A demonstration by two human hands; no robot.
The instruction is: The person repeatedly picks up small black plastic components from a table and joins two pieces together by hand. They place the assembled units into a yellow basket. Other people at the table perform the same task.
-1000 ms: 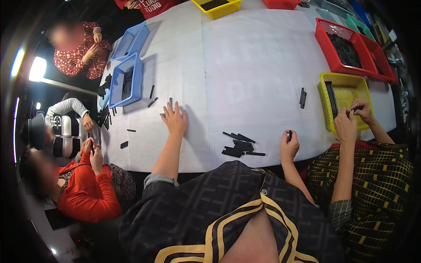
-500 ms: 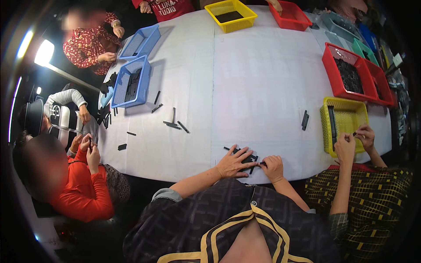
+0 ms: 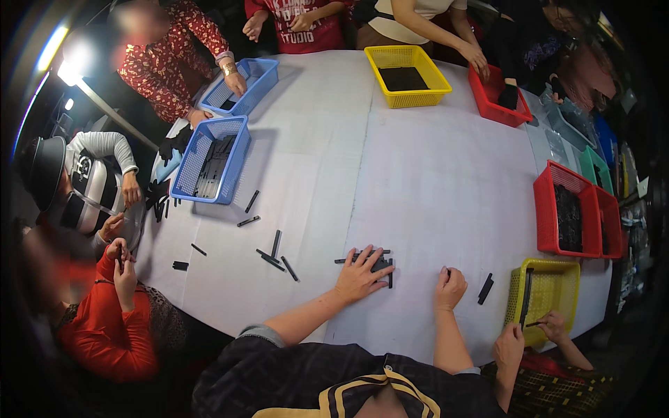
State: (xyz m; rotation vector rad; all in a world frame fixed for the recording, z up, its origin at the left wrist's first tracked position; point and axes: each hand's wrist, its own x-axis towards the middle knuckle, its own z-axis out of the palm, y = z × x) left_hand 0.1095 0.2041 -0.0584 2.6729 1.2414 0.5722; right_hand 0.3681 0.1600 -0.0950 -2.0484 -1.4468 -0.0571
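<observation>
My left hand (image 3: 357, 279) lies with its fingers spread over a small group of black sticks (image 3: 380, 264), covering part of them. Stick ends show beyond the fingertips and beside the thumb. To its right, my right hand (image 3: 451, 288) is closed above the white table, with the dark end of a black stick (image 3: 448, 272) showing at its fingertips; the rest is hidden. A pair of black sticks (image 3: 486, 288) lies side by side just right of that hand. Several loose black sticks (image 3: 277, 244) are scattered to the left of my left hand.
A yellow basket (image 3: 573, 306) stands at the right, where a co-worker's hands (image 3: 512, 345) hold a thin black piece. Red baskets (image 3: 547, 233) with black parts are beyond it. Blue baskets (image 3: 237, 174) stand at the left, a yellow basket (image 3: 418, 101) at the far side. Several co-workers surround the table (image 3: 418, 188).
My right hand has moved away from my left hand, to the right, with the black stick. My left hand stays on the sticks. The view has shifted, showing more of the far side.
</observation>
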